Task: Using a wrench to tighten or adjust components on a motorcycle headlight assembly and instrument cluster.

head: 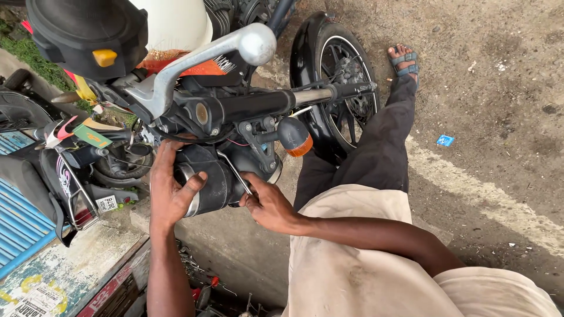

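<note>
A black motorcycle stands in front of me, with its round headlight housing [218, 179] under the handlebar [258, 103]. My left hand [169, 188] wraps the left side of the housing, thumb across its chrome rim. My right hand [267, 205] pinches a slim metal tool [234, 170] whose tip reaches up into the bracket beside the headlight. An orange turn signal [296, 138] sticks out just right of the bracket. The silver brake lever [205, 56] juts above.
The front wheel [343, 88] and black fender stand on rough dirt ground. My sandalled foot [405, 61] rests beside the wheel. Another parked bike [70, 170] and a blue metal box [20, 229] crowd the left. Loose tools lie below [205, 287].
</note>
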